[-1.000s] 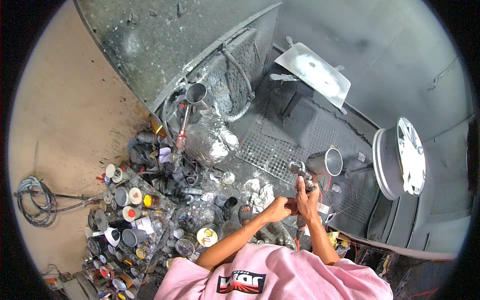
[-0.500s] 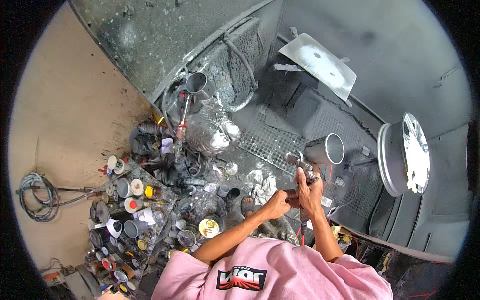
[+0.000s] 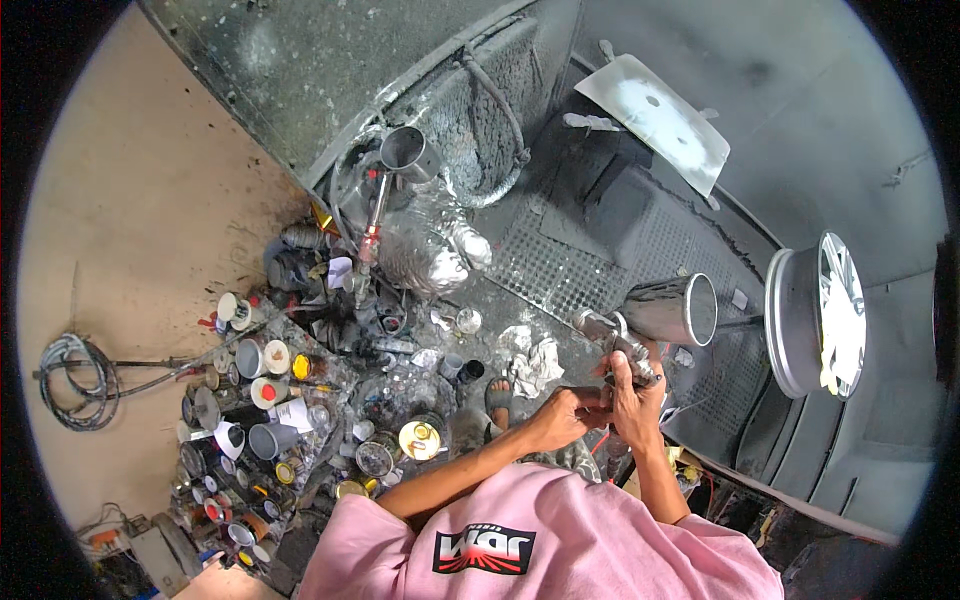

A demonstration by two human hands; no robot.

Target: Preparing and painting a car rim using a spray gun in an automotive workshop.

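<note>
A metal spray gun (image 3: pixel 628 352) with a grey cup (image 3: pixel 664 310) is held in front of my body. The cup leans over to the right, its round mouth facing right. My right hand (image 3: pixel 636 408) is closed around the gun's body and handle, with the thumb up along it. Close against its left side is my left hand (image 3: pixel 562 418), fingers curled together by the gun's handle. What those fingertips hold is hidden. Below the hands, part of the handle and a red hose show above my pink shirt.
A grey wheel rim (image 3: pixel 790 322) with white masking stands at the right. A white-sprayed panel (image 3: pixel 655 120) leans at the back. Another spray gun (image 3: pixel 374 222) with a cup (image 3: pixel 408 152) stands left of centre. Paint tins (image 3: pixel 270 440) crowd the left, near a coiled hose (image 3: pixel 78 388).
The spray gun and its cup have shifted right and tipped further over. Both hands have moved slightly with it. The whole view has shifted a little.
</note>
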